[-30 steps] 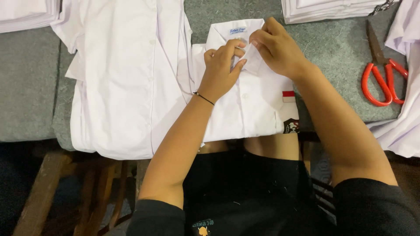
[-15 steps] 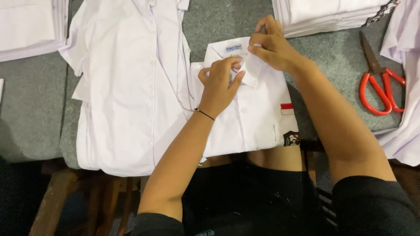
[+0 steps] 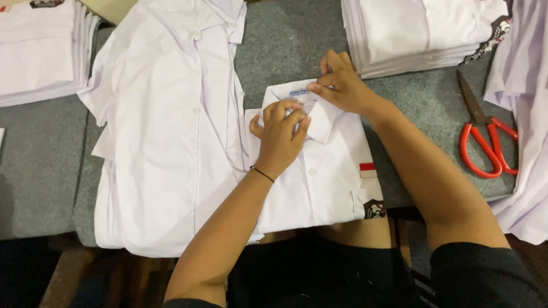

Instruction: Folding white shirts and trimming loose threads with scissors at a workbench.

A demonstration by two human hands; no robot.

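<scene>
A grey felt-covered surface [image 3: 297,45] fills the frame, seen from above. The largest thing on it is a loose pile of unfolded white shirts [image 3: 165,131], spread from upper left to lower left. A neat stack of folded shirts [image 3: 422,31] sits at the upper right, another stack [image 3: 34,57] at the upper left edge, and more white cloth [image 3: 525,131] hangs down the right edge.

In the centre lies the folded white shirt [image 3: 319,182], collar toward the top, with a small red and white patch on its chest pocket at right. Its lower edge reaches the front edge of the surface, above the person's lap.

The left hand [image 3: 281,137] rests on the collar, fingers curled and pressed together at the top button area. The right hand [image 3: 342,85] pinches the collar's right wing between thumb and fingertips.

Red-handled scissors [image 3: 485,137] lie at the right, blades pointing to the top, well apart from both hands.

Risks, as a judgement: uneven pull from the two grips could skew the collar or crease the fold; the shirt's overhanging lower edge could slip toward the lap; the loose pile just beside it could snag and drag.
</scene>
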